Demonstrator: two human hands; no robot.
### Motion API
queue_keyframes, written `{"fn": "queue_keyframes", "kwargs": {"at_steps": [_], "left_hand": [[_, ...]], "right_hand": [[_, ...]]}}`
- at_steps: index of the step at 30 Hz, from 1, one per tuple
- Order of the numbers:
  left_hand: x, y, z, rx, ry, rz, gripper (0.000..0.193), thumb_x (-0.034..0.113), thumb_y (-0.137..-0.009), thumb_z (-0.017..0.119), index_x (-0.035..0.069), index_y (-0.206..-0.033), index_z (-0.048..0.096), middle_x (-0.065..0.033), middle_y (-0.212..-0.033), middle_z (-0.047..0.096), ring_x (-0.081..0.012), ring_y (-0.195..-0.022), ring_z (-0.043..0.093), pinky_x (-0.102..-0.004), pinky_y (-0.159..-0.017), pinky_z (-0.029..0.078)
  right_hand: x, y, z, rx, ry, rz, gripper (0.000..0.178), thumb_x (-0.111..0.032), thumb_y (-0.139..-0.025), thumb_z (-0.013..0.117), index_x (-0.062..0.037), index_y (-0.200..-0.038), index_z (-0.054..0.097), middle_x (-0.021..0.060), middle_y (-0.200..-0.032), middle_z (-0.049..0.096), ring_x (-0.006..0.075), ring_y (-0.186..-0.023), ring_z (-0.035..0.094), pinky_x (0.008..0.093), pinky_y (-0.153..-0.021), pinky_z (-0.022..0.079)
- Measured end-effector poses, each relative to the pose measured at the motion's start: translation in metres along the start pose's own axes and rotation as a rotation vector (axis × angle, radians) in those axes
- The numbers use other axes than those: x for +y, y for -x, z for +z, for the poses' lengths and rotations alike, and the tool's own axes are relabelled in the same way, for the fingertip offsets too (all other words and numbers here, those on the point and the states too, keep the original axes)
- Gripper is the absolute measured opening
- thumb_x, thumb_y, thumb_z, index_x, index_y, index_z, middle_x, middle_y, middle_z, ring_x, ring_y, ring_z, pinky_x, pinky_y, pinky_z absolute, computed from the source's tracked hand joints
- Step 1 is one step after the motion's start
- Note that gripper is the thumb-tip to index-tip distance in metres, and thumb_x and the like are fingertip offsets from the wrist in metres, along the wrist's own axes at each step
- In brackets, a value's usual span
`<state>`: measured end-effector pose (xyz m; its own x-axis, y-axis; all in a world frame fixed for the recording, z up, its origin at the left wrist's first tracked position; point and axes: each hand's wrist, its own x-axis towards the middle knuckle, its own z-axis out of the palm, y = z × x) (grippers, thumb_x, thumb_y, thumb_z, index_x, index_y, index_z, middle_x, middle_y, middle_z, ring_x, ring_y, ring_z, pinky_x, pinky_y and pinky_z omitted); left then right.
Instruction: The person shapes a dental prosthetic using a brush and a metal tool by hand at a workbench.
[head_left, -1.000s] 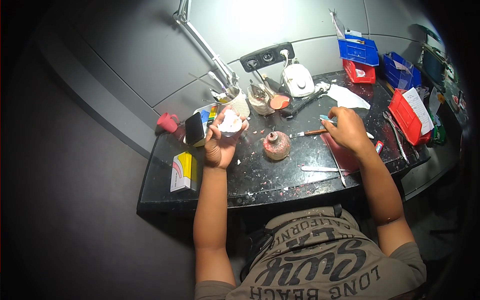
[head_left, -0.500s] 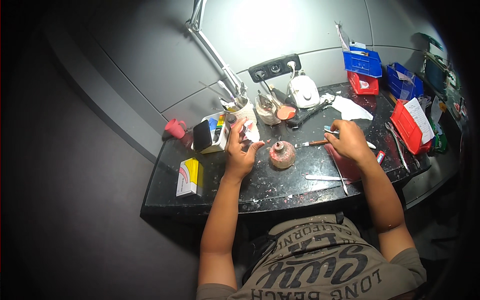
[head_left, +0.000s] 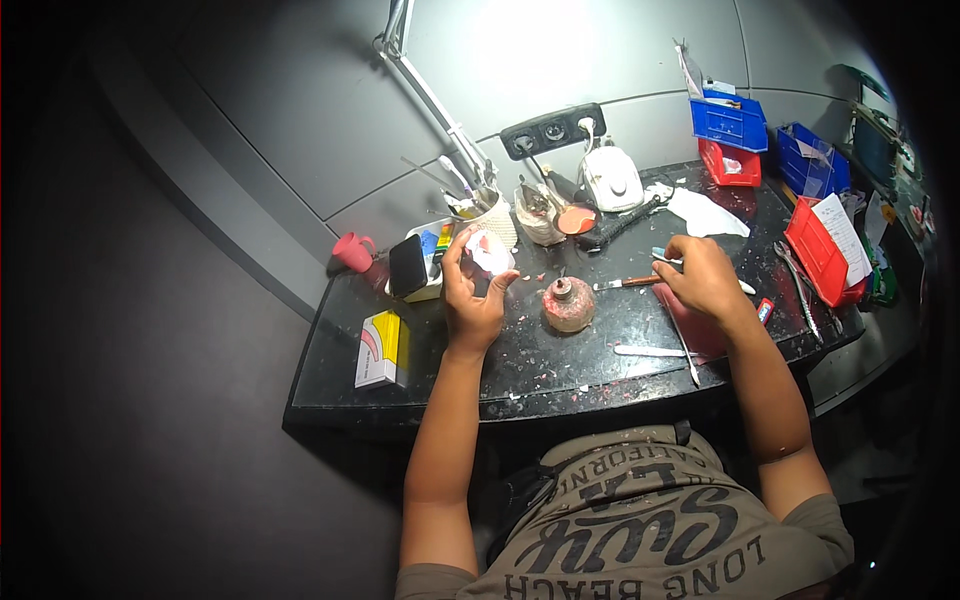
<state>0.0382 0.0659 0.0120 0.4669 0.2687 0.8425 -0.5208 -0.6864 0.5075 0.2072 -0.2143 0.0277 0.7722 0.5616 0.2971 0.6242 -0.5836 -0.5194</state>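
Observation:
My left hand [head_left: 474,305] holds a small white piece with pink on it, which looks like a dental cast [head_left: 490,251], between thumb and fingers above the left part of the desk. My right hand [head_left: 703,276] is low over the desk with its fingers curled at the brown handle of a wax knife [head_left: 636,282], whose metal tip points left. Between the hands stands a round, pink-stained spirit burner [head_left: 568,306]. Under and in front of my right hand lie a pink wax sheet [head_left: 706,338], a pale spatula [head_left: 648,351] and a thin metal instrument [head_left: 688,350].
At the left are a yellow-and-white box [head_left: 381,348], a pink mug [head_left: 352,252] and a phone [head_left: 407,268] leaning on a white container. Tool cups [head_left: 491,222], a white device [head_left: 612,180] and a power strip [head_left: 553,131] line the back. Red bins [head_left: 822,252] and blue bins [head_left: 811,163] crowd the right.
My left hand has turned and tilted the cast, so more of its pink and white face shows. My right hand has barely moved. The whole view has shifted slightly.

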Motion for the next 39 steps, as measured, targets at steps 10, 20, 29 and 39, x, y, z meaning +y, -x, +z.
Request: {"fn": "queue_keyframes", "kwargs": {"at_steps": [10,20,29,39], "left_hand": [[0.015,-0.003,-0.005,0.103,0.140,-0.014,0.072,0.002,-0.086,0.077,-0.004,-0.145,0.035,-0.0174,-0.139,0.049,-0.0257,-0.122,0.056,-0.0375,-0.104,0.049],[0.095,0.068,0.031,0.233,0.366,-0.217,0.085,0.031,-0.083,0.084,-0.001,-0.143,0.032,-0.0254,-0.131,0.057,-0.0354,-0.109,0.067,-0.0418,-0.096,0.054],[0.131,0.079,0.029,0.228,0.383,-0.310,0.100,0.049,-0.074,0.086,-0.002,-0.141,0.032,-0.0294,-0.127,0.058,-0.0369,-0.106,0.069,-0.0452,-0.094,0.058],[0.142,0.087,0.023,0.171,0.520,-0.373,0.099,0.035,-0.071,0.091,-0.004,-0.141,0.034,-0.0227,-0.124,0.061,-0.0300,-0.115,0.064,-0.0413,-0.100,0.053]], "right_hand": [[0.003,0.010,-0.025,0.250,-0.358,-0.133,0.021,-0.016,-0.086,0.072,0.0022,-0.097,0.071,0.0191,-0.088,0.073,0.0313,-0.079,0.072,0.0377,-0.073,0.055],[0.003,0.097,-0.028,-0.190,-0.043,-0.200,0.023,-0.012,-0.079,0.080,0.0006,-0.093,0.066,0.0177,-0.086,0.068,0.0362,-0.085,0.067,0.0444,-0.076,0.051],[0.011,0.107,-0.032,-0.145,-0.111,-0.202,0.022,0.005,-0.074,0.078,-0.0001,-0.091,0.065,0.0150,-0.083,0.064,0.0324,-0.077,0.065,0.0389,-0.068,0.050],[0.016,0.105,-0.026,-0.152,-0.065,-0.176,0.006,0.000,-0.082,0.071,0.0003,-0.086,0.066,0.0180,-0.085,0.066,0.0388,-0.084,0.065,0.0451,-0.074,0.050]]}}
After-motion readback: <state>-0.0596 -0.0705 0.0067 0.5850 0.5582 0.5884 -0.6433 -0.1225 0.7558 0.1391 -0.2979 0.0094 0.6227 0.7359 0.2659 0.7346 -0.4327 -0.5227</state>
